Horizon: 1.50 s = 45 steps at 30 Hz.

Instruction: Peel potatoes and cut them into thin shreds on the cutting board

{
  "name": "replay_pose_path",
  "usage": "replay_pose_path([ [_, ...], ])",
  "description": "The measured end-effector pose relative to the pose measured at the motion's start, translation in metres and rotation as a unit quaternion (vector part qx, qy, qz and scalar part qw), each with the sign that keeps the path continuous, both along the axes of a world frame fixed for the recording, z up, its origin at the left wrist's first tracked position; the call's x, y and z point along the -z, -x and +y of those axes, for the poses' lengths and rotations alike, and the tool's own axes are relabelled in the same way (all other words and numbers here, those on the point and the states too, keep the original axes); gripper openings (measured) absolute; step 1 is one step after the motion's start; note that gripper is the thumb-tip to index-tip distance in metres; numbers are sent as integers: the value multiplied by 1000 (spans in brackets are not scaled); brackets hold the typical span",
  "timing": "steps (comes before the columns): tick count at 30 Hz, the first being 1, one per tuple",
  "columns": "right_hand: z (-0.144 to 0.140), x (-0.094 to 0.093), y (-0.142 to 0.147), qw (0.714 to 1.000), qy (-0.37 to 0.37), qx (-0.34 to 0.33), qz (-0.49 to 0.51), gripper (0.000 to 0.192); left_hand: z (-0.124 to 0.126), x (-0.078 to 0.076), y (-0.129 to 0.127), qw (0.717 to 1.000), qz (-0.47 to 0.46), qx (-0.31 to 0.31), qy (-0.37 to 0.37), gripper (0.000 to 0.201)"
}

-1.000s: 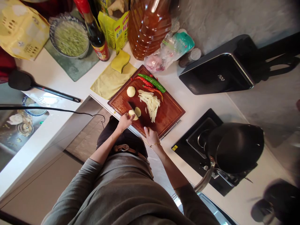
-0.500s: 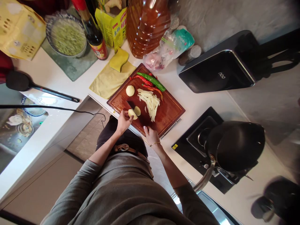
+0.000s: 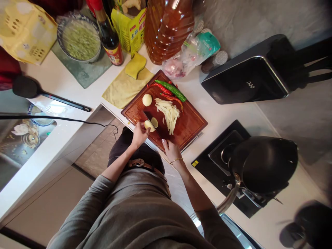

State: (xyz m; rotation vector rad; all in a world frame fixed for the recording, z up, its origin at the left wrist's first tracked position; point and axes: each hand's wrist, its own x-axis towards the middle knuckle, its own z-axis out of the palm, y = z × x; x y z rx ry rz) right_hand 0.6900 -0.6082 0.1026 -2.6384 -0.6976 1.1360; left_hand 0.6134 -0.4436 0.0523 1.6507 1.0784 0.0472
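Two hands work a wooden cutting board (image 3: pixel 192 121) near the table's edge: the left hand (image 3: pixel 140 134) closed on a half-cut potato (image 3: pixel 148 125), the right hand (image 3: pixel 169 148) gripping a knife (image 3: pixel 151 121) mid-slice, the next cut likely needing fingertips tucked back.

A reddish-brown cutting board (image 3: pixel 192 121) is carrying pale yellow potato strips (image 3: pixel 169 112), a green chilli (image 3: pixel 173 90) and red chillies (image 3: pixel 162 88). A mustard-yellow cloth (image 3: pixel 124 90) is lying on the white worktop (image 3: pixel 64 86); a black wok (image 3: pixel 267 164) is showing at right.
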Motion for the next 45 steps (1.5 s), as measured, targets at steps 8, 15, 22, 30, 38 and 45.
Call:
replay_pose_path([
  [8,-11,-13,3,997,-60,36,-21,58,0,0,2,1000,-7,13,-15,28],
  [15,-19,-13,6,998,-52,39,-2,54,1,-4,0,1000,3,16,-19,26],
  [22,-19,-14,6,998,-42,41,16,53,0,-5,-1,1000,3,14,-18,26],
  [30,-17,-7,4,999,-47,19,6,56,1,0,1,1000,-8,11,-13,30],
  [38,-3,21,3,1000,15,-1,1,50,0,5,2,999,-17,16,-30,30],
  [45,-2,27,5,1000,9,6,-14,48,1,2,2,999,-15,14,-28,31],
])
